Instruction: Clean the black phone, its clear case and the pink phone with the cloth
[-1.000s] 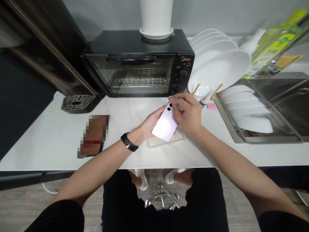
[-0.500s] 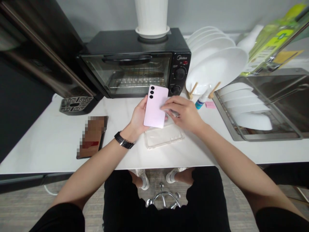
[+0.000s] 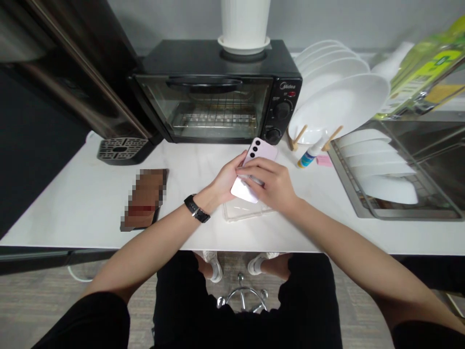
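A pale pink smartphone [image 3: 248, 188] is held tilted above the counter, its back with a row of camera lenses facing up. My left hand [image 3: 227, 180] grips it along its left edge. Across the phone's back lies my right hand [image 3: 274, 182], its fingers bent and close together. Something pale seems to show under those fingers, too small to name. Below the phone a clear phone case [image 3: 241, 213] rests on the white counter [image 3: 203, 237], partly covered by the phone and my right hand.
A black toaster oven [image 3: 218, 60] stands behind my hands with a white pot [image 3: 245, 24] on top. White plates [image 3: 337, 106], a small spray bottle [image 3: 308, 156] and a pink sponge [image 3: 324, 161] are to the right, beside a sink rack [image 3: 358, 203]. A blurred-out tablet-like object [image 3: 145, 198] lies left.
The phone has turned clockwise and tilted, catching a bright reflection. My right hand has moved leftward across its back. The view has shifted slightly left.
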Demonstrator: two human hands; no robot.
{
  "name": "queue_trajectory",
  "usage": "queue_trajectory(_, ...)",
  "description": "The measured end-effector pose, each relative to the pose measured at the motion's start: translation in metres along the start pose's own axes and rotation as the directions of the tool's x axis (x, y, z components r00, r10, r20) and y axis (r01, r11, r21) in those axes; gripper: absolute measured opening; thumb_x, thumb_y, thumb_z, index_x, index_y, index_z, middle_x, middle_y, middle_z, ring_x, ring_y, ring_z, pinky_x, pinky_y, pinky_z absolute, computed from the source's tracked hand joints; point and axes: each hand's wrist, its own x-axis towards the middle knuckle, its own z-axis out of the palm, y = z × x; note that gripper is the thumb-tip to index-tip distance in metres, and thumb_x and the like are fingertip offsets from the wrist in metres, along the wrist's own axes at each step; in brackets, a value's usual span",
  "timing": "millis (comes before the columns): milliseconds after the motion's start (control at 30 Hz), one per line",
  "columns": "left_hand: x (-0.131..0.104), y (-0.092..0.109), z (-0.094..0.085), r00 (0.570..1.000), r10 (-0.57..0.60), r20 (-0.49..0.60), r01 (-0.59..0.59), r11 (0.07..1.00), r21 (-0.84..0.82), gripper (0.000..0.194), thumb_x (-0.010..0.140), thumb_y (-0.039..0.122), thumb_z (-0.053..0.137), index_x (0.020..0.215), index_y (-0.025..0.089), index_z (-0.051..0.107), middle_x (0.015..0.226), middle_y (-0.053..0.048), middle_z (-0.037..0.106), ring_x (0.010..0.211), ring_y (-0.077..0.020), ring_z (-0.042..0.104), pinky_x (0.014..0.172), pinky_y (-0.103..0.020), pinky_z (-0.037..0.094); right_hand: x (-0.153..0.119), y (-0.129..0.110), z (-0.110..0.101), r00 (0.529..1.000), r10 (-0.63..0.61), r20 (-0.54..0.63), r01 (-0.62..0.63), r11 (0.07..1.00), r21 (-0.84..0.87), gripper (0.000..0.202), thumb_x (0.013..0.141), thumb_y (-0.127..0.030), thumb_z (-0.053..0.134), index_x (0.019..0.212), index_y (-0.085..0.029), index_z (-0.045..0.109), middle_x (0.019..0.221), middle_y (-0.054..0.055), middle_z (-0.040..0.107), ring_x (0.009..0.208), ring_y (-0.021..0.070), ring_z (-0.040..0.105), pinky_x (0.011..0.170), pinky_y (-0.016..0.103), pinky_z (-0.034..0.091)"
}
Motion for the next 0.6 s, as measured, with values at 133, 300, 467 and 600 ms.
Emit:
queue_trajectory(133,0.0,0.01,0.001,0.998,0.07,0.008,-0.07,0.997,-0.015,0.054,0.109,0.048,0.037,0.127,0.011,0.072,0.105,-0.011,0.082,0.106,-0.0283,0.078,0.091,-0.039,0.064,-0.002,-0.008,0.004,0.978,-0.17,0.121,0.166,0.985,0.042,0.019,0.107,-0.025,0.06,0.109,-0.022,0.079,0.102,0.006,0.079,0.094,0.0185,0.074,0.083,0.033,0.061)
queue_trajectory(300,-0.006,0.02,-0.002,0.988,0.152,-0.014,-0.152,0.988,0.022,0.053,0.107,0.05,0.042,0.132,0.012,0.069,0.113,-0.012,0.081,0.114,-0.032,0.076,0.095,-0.046,0.064,0.003,0.011,-0.014,0.98,-0.142,0.136,0.148,0.989,-0.031,0.02,0.108,-0.025,0.058,0.109,-0.023,0.078,0.105,0.007,0.078,0.095,0.0201,0.072,0.085,0.036,0.06)
queue_trajectory(467,-0.012,0.019,0.001,0.999,0.034,0.002,-0.034,0.996,0.079,0.05,0.109,0.052,0.04,0.138,0.019,0.064,0.11,-0.01,0.081,0.11,-0.0321,0.078,0.088,-0.048,0.066,0.009,0.035,-0.028,0.999,0.037,-0.037,-0.043,0.981,-0.191,0.022,0.106,-0.025,0.058,0.109,-0.025,0.08,0.106,0.008,0.077,0.099,0.024,0.072,0.086,0.041,0.058)
queue_trajectory(600,-0.014,0.009,0.007,0.993,-0.102,0.067,0.093,0.988,0.121,0.054,0.109,0.055,0.038,0.138,0.018,0.063,0.109,-0.013,0.081,0.107,-0.0327,0.079,0.083,-0.047,0.067,0.009,0.035,-0.028,0.978,0.082,-0.192,-0.127,0.964,-0.236,0.022,0.106,-0.026,0.058,0.109,-0.026,0.08,0.103,0.008,0.076,0.096,0.0248,0.072,0.084,0.041,0.059)
